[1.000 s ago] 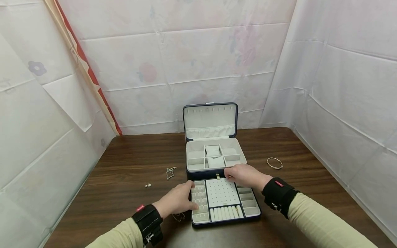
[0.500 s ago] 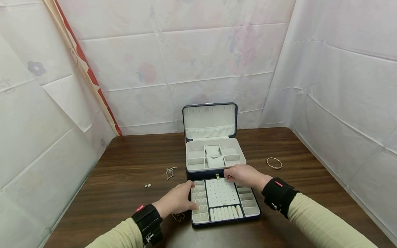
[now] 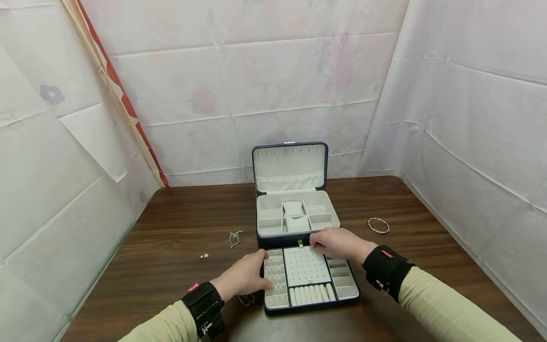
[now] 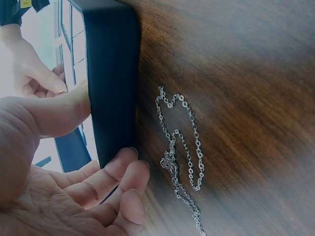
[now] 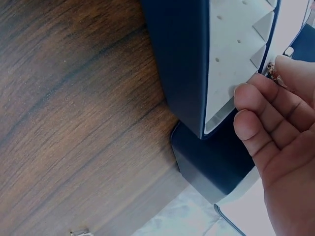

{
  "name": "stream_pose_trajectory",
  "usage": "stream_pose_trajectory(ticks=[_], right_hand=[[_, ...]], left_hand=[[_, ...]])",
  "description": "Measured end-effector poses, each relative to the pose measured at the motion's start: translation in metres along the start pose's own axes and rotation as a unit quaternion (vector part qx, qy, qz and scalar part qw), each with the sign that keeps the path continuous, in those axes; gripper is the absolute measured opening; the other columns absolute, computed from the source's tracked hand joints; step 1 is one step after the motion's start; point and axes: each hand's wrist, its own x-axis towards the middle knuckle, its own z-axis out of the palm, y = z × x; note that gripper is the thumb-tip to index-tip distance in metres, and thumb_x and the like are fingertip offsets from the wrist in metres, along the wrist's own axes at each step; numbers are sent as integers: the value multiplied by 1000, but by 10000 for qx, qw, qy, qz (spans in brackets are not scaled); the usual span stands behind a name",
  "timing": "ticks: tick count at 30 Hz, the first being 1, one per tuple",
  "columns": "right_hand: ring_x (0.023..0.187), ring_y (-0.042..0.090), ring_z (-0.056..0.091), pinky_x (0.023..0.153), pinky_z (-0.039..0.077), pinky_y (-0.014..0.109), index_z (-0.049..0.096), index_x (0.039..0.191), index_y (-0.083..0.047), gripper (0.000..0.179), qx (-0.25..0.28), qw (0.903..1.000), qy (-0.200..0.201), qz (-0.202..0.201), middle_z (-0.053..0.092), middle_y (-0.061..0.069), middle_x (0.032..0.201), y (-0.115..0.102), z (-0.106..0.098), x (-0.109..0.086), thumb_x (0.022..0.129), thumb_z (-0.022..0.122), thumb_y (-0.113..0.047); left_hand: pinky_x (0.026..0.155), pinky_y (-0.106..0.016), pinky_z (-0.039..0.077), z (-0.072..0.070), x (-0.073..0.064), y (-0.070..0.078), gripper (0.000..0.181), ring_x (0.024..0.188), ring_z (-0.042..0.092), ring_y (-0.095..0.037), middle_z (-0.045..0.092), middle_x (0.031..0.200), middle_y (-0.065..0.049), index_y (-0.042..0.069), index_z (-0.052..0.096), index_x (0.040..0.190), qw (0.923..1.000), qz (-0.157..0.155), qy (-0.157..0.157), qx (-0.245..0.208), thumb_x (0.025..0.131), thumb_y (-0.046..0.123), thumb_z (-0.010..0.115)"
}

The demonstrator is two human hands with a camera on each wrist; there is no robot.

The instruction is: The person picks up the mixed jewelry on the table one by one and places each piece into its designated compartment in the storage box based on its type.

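Note:
A navy jewelry tray with white lining lies in front of an open navy jewelry box. My left hand grips the tray's left side, thumb over the rim and fingers against the outer wall, as the left wrist view shows. Over the top of the perforated white panel, my right hand pinches a small gold-coloured ornament, perhaps an earring, between thumb and forefinger. Its exact kind is mostly hidden. A ring sits at the right end of the ring rolls.
A silver chain lies just left of the tray. Another chain and small earrings lie further left on the brown table. At the right is a gold bangle. White sheets hang around the table.

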Motion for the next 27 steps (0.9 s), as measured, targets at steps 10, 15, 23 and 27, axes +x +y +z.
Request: stream_pose_trajectory(ticks=[10, 15, 23, 27], right_hand=[[65, 2, 43, 60, 39, 20, 62, 85, -15, 16, 53, 9998, -189, 97, 53, -11, 75, -2, -4, 1, 98, 67, -7], [66, 2, 44, 61, 41, 20, 63, 86, -16, 15, 47, 9995, -285, 140, 55, -11, 76, -3, -5, 0, 98, 66, -7], [67, 1, 47, 63, 45, 21, 65, 89, -14, 13, 228, 9989, -363, 208, 61, -9, 80, -2, -12, -5, 97, 64, -3], [69, 2, 49, 66, 46, 23, 66, 92, -14, 14, 311, 9977, -469, 387, 62, -9, 84, 0, -16, -9, 99, 62, -3]], left_hand=[[82, -48, 54, 1, 0, -1, 68, 98, 66, -27, 67, 116, -17, 2, 55, 131, 10000, 56, 24, 11, 78, 28, 90], [84, -49, 54, 1, 0, 0, 68, 103, 66, -31, 67, 119, -18, 3, 55, 132, 10000, 24, 19, -1, 78, 28, 89], [84, -49, 53, 1, -1, 1, 68, 101, 65, -28, 67, 119, -17, 4, 55, 132, 10000, 27, 12, 2, 79, 28, 89], [84, -48, 53, 0, -1, 0, 68, 100, 65, -28, 67, 119, -17, 3, 55, 131, 10000, 43, 36, -4, 78, 28, 89]])
